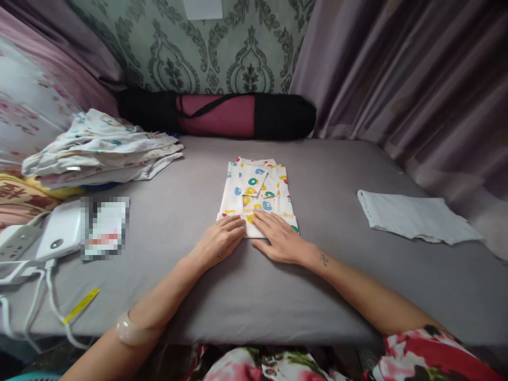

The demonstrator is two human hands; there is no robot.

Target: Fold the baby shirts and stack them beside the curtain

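Observation:
A white child's shirt [254,185] with a colourful print lies partly folded on the grey sheet in front of me. Its sleeves are tucked inward, and its bottom edge is turned up in a narrow band. My left hand [224,238] rests on the left end of that band, fingers stretched out over the cloth. On the middle of the band, my right hand [280,238] lies flat with its thumb apart. Both palms face down, and neither hand grasps the fabric. The underside of the fold is hidden.
At the left back sits a pile of printed clothes [107,148]. Nearer are a white power bank [61,230], a power strip [18,241], cables and a yellow strip [81,306]. A folded pale cloth [416,214] lies right. A black-and-maroon long bag [216,115] lines the wall.

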